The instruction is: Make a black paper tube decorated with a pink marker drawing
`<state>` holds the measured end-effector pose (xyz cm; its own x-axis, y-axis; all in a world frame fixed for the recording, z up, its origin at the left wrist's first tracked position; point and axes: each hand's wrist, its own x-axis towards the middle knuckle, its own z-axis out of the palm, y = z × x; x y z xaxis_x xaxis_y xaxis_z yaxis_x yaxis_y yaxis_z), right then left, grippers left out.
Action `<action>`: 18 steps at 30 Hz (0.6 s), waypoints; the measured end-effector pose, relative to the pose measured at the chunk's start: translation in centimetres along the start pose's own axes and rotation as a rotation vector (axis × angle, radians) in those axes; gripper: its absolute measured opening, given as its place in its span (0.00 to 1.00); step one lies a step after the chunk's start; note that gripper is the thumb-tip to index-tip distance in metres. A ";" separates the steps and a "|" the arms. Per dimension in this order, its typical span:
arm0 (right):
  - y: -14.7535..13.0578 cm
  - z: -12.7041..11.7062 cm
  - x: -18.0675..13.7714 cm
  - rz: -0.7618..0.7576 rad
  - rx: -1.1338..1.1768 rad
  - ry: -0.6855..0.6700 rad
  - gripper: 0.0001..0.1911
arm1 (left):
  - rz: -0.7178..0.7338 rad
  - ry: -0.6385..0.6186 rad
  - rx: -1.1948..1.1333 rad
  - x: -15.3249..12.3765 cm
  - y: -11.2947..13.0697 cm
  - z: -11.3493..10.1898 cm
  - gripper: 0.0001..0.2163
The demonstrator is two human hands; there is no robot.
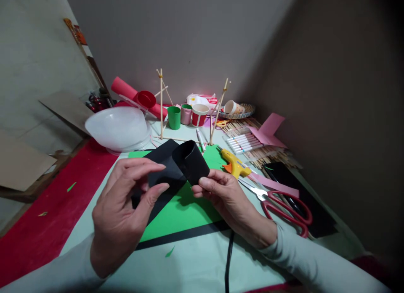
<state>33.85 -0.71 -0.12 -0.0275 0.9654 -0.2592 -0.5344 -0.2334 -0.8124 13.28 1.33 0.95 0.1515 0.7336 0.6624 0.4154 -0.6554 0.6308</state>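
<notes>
In the head view, two bare hands are raised over a pale-covered table [189, 267]. The right hand [225, 190], right of centre, pinches the lower right edge of a short black tube [198, 164] between thumb and fingers, the grip narrow. The tube is at the middle of the frame, tilted, its hollow end facing the upper left. From where I stand, I cannot tell whether its seam is fastened.

The step in hand looks like shaping or checking this rolled piece. The next move would seem to call for a light touch from the free hand, since the wall looks thin and could dent.

The left hand [123, 207], left of centre, holds nothing. Its thumb and forefinger are well parted, tips pointing right towards the tube but not touching it. Both forearms reach in from the lower corners, the left wrist bent upward.

Below the hands lie a black sheet [162, 152] and a green sheet [173, 225]. A yellow glue gun [235, 163] and red-handled scissors [263, 195] lie to the right of centre.
</notes>
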 end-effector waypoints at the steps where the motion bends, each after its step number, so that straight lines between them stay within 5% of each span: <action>1: 0.0 0.0 0.0 0.003 0.002 -0.007 0.20 | 0.009 -0.001 0.004 0.0 -0.1 0.0 0.12; 18: 0.7 0.1 -0.1 0.110 0.043 -0.083 0.19 | 0.111 -0.032 -0.003 0.6 0.2 -0.1 0.11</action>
<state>33.35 -0.99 -0.57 -0.1566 0.9409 -0.3003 -0.5596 -0.3351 -0.7580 13.39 1.65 1.45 0.2251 0.6621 0.7148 0.3915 -0.7332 0.5559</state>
